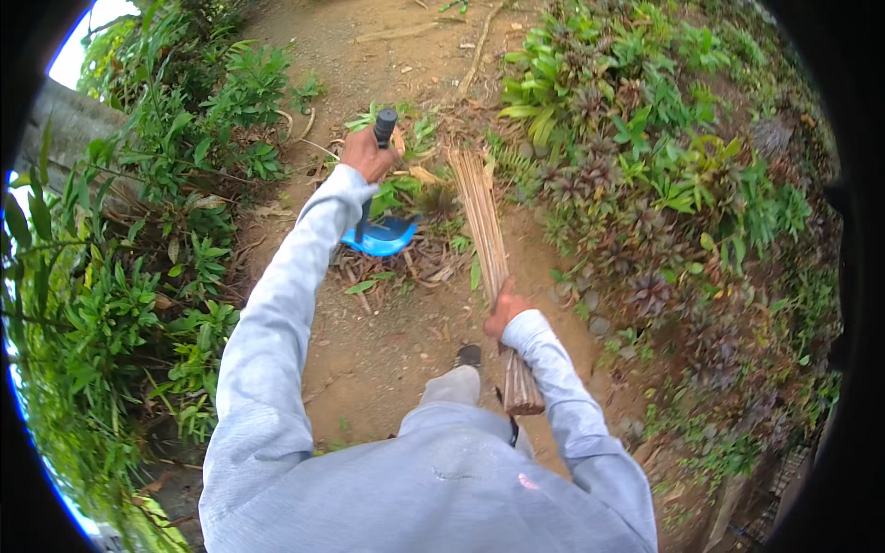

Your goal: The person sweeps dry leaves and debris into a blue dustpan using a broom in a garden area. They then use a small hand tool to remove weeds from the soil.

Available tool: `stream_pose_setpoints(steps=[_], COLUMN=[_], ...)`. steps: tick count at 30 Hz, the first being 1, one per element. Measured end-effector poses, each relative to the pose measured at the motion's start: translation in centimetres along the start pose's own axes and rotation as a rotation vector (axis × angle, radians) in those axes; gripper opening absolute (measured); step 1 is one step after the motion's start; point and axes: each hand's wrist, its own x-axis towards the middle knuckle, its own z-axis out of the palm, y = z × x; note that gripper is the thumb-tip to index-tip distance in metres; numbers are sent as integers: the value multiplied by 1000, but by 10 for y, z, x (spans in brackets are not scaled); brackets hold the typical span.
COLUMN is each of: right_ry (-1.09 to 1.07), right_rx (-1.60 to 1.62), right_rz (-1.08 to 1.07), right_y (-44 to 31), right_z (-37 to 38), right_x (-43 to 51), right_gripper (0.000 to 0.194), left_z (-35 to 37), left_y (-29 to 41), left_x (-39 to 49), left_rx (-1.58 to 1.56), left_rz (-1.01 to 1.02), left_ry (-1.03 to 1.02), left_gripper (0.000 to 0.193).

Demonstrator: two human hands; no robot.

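My left hand point(368, 156) is closed around the upper part of an upright black dustpan handle point(385, 124). Below it, the blue dustpan point(384, 238) rests at the leaf litter, partly hidden by my forearm. My right hand point(508, 311) grips a stick broom point(482, 214), a bundle of thin brown sticks, around its lower middle as seen here. The bound butt points back towards my body, while the spread tips reach forward to the ground right of the dustpan. Dry leaves and plant scraps point(425, 269) lie between the pan and the broom, with some green leaves among them.
A dirt path point(346, 366) runs ahead between green shrubs point(187, 138) on the left and a planted bank point(643, 173) on the right. Small stones point(591, 301) line the bank's foot. My shoe point(469, 355) is on the path. Long dry stalks point(480, 48) lie farther ahead.
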Motion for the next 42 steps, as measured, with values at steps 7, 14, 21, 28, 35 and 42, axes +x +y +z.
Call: stream_pose_setpoints(steps=[7, 14, 21, 28, 35, 42], right_ry=[8, 50, 309, 555, 800, 1039], right_rx=[833, 687, 1229, 1479, 1726, 1750], right_rz=[6, 484, 725, 979, 1182, 1286], right_y=[100, 259, 366, 376, 382, 448], right_z=[30, 188, 263, 287, 346, 456], right_x=[-70, -167, -303, -426, -481, -492], right_gripper=[82, 51, 51, 43, 45, 45], left_z=[7, -4, 69, 232, 322, 394], left_y=[-27, 110, 298, 418, 576, 669], left_x=[21, -36, -144, -273, -372, -450], left_rx=[709, 374, -523, -645, -583, -634], left_rz=[1, 312, 229, 335, 806, 1007], left_ry=[-463, -334, -636, -1012, -1201, -1304], left_gripper=[24, 13, 10, 17, 19, 18])
